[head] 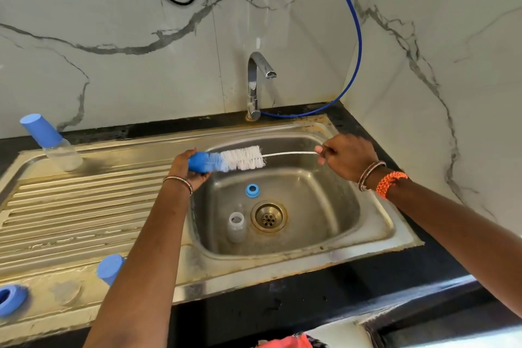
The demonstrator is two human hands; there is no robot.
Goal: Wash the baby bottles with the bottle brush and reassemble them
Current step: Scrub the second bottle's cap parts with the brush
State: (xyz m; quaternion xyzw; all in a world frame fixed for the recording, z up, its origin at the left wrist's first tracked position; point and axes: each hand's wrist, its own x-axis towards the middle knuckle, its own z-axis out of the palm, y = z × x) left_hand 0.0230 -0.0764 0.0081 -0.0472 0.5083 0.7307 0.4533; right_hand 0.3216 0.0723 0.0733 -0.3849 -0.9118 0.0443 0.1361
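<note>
The left hand [188, 169] grips a blue cap [199, 162] at the basin's left edge, fingers curled round it. The right hand [343, 157] pinches the thin white handle of the bottle brush [243, 158], whose bristle head is pushed into the cap's mouth. The cap is being scrubbed; this appears to be the step in hand.

In the sink [324, 206], an open clear bottle [236, 226] stands just beside the drain [268, 217], with a blue ring [252, 190] lying near it. Whether either has been washed cannot be told. The tap [255, 85] is not running.

On the draining board [70, 206], a second bottle [55, 143] stands fully assembled with its cap on at the far left. A loose blue cap [110, 268] and another blue ring [10, 299] lie at the near edge.

Judgement: the task is at an early-to-middle stage. One bottle lies in parts across the sink; the assembled bottle looks either untouched or finished, which cannot be settled. Washing of the remaining parts, rinsing and all reassembly appear to remain.
</note>
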